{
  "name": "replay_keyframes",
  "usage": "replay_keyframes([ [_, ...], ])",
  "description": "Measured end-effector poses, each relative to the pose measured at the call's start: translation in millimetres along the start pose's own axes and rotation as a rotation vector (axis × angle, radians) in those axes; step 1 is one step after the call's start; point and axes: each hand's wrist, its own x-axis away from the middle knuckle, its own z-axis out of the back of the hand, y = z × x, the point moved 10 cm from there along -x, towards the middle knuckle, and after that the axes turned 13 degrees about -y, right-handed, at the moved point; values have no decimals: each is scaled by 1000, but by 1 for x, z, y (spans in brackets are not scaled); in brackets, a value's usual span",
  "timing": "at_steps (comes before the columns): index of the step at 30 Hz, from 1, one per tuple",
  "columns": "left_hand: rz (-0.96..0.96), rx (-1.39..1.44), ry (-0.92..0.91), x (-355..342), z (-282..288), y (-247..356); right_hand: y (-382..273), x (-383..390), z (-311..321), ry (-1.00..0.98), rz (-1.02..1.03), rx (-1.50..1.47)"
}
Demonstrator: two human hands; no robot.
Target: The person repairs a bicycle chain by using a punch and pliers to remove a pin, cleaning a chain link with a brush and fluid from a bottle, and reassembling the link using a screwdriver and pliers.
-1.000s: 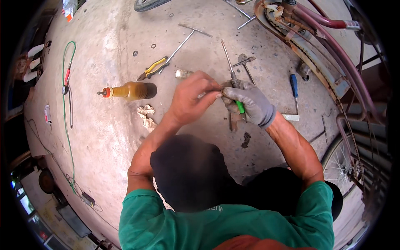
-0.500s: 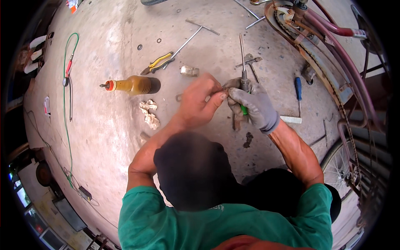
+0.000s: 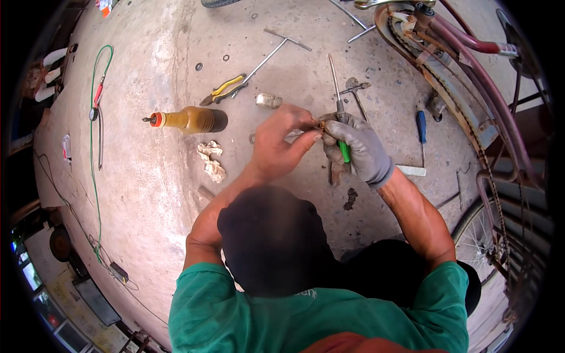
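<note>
My bare left hand (image 3: 281, 144) is closed in a pinch, thumb and fingertips on a small brownish metal part (image 3: 321, 125). My right hand (image 3: 366, 150), in a grey glove, is wrapped around a screwdriver (image 3: 335, 79) with a green handle; its shaft points away from me. The gloved thumb and fingertips also meet the small part, so both hands touch it. What kind of part it is cannot be made out. Just beyond my right hand lies a small hammer-like tool (image 3: 355, 88), and under that hand a rusty piece (image 3: 336, 174) shows partly.
On the concrete floor lie yellow-handled pliers (image 3: 223, 88), a T-handle wrench (image 3: 287, 40), a blue screwdriver (image 3: 421, 129) and crumpled paper (image 3: 210, 160). A brown bottle (image 3: 191, 120) lies at left, beyond it a green hose (image 3: 92, 153). A bicycle frame (image 3: 497, 97) stands at right.
The screwdriver in my right hand has tilted, its tip swinging to the left. The gloved hand has rotated slightly. Both hands stay together at the small part.
</note>
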Motion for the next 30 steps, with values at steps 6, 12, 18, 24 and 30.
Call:
replay_keyframes([
  [6,0,-34,-13,-7,0,12,-6,2,-3,0,6,-9],
  [12,-11,-96,13,-9,2,15,-16,5,-2,47,23,174],
  [18,0,-104,8,-7,3,13,-21,5,1,87,56,303],
  [24,14,-46,91,-4,10,14,-18,4,1,71,30,195],
  [30,-36,-66,83,-6,10,13,-15,2,2,71,36,269],
])
